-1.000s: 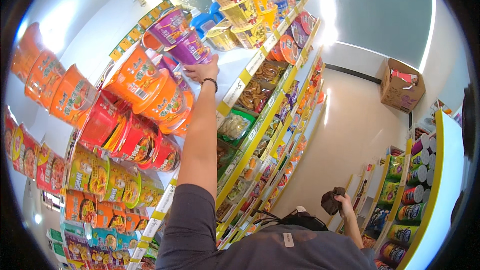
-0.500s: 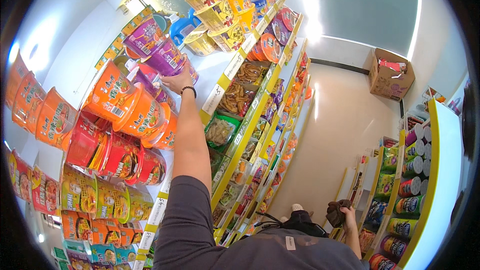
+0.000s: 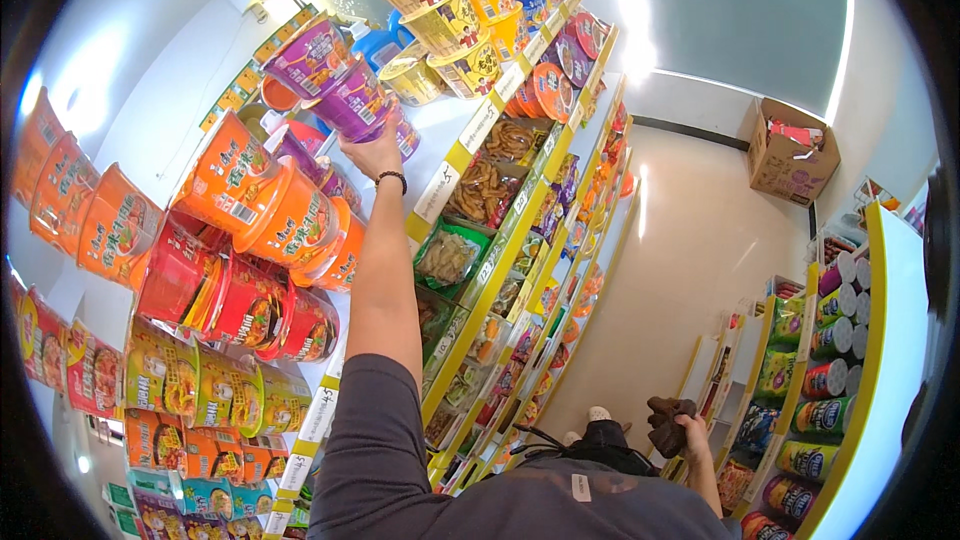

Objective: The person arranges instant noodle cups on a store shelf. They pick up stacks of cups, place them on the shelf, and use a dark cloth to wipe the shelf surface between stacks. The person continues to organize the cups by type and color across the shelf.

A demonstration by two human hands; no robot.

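Left hand point(image 3: 374, 154) grasping purple tubs point(image 3: 350, 102), right hand point(image 3: 692, 432) clutching brown cloth point(image 3: 668, 427)
The left arm is stretched forward, elbow nearly straight; the round, printed tubs are stacked on the top shelf point(image 3: 440, 132), near orange tubs point(image 3: 290, 218)

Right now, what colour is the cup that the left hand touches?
The cup is mostly purple, seen best in the head view.

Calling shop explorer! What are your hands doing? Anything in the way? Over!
Left hand on purple cups, grip unclear. Right hand clutching brown bundle. Orange cups close by, not blocking.
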